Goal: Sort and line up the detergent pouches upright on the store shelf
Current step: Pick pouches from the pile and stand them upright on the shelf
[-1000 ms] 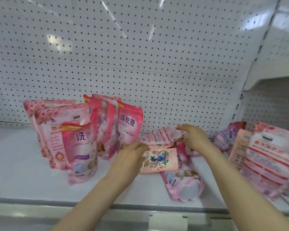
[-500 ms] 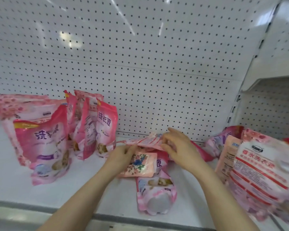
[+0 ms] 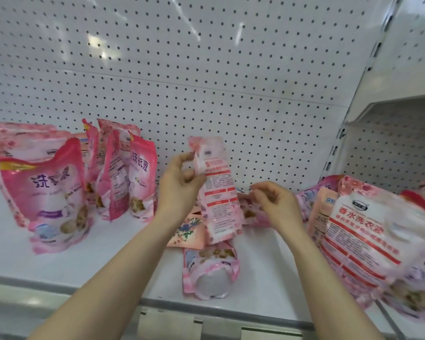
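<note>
My left hand [image 3: 180, 185] grips the upper left edge of a pale pink detergent pouch [image 3: 217, 192], held upright over the middle of the white shelf [image 3: 108, 256]. Just right of that pouch, my right hand [image 3: 275, 204] hovers with fingers curled, holding nothing. Under the pouch lie a peach floral pouch [image 3: 190, 234] and a pink pouch [image 3: 210, 271] flat on the shelf. Several pink pouches [image 3: 123, 177] stand upright at the left, with a larger one [image 3: 47, 192] in front.
A white pegboard wall [image 3: 206, 82] backs the shelf. At the right, big pink-and-white pouches [image 3: 368, 236] lean in a pile. A shelf upright [image 3: 349, 114] and a higher shelf stand at the right. The shelf's front rail [image 3: 206, 315] runs below.
The pale pink pouch, lying flat across the pile before, now stands upright in my left hand. My right hand has let go of it and moved a little right.
</note>
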`<action>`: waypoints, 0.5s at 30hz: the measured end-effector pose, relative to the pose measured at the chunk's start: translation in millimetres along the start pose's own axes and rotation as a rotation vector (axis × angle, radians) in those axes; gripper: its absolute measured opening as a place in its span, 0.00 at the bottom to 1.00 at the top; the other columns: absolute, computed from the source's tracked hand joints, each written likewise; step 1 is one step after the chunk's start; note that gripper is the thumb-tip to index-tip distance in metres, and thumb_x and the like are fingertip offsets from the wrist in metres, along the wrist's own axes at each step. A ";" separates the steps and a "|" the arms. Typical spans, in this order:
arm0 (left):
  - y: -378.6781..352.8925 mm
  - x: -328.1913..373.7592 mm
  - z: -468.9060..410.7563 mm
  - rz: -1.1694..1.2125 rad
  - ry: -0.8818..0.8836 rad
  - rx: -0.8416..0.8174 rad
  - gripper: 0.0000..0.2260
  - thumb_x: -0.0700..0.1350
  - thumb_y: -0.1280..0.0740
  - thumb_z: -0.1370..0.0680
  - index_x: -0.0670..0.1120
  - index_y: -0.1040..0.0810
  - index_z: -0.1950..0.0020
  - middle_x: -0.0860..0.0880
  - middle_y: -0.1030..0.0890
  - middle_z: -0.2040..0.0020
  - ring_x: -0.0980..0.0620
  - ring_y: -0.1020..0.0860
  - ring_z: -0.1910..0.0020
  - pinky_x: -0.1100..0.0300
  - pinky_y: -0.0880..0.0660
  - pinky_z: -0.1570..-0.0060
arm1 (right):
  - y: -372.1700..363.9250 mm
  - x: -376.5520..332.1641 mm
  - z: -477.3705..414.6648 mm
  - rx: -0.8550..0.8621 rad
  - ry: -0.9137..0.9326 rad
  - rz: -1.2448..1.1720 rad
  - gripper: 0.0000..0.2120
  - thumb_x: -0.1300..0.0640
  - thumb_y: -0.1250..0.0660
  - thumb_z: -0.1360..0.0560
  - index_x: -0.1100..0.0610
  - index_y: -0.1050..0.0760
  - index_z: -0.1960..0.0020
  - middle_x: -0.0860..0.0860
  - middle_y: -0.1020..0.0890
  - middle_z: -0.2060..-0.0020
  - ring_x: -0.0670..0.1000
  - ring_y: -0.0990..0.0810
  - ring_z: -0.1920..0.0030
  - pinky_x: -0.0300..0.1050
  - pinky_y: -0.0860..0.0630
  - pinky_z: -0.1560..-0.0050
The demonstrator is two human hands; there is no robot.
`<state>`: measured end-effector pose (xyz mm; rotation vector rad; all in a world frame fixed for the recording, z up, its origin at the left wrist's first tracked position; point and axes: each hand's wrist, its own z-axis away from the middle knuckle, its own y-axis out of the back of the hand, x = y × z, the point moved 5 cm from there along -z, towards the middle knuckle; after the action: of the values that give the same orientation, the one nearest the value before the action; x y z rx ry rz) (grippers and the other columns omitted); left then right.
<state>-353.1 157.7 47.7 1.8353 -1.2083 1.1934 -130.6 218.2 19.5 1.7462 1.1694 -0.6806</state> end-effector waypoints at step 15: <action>149.0 26.6 45.9 -0.155 -0.264 0.379 0.15 0.34 0.34 0.23 0.53 0.21 0.44 0.58 0.16 0.52 0.58 0.17 0.53 0.66 0.21 0.54 | -170.0 -55.4 4.9 -0.864 0.083 0.765 0.34 0.42 0.28 0.28 0.56 0.32 0.28 0.55 0.23 0.34 0.57 0.22 0.40 0.44 0.26 0.46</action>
<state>-470.7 52.4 57.7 2.3835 -0.9986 1.1795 -308.2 215.8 -1.3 1.2905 0.5925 0.3347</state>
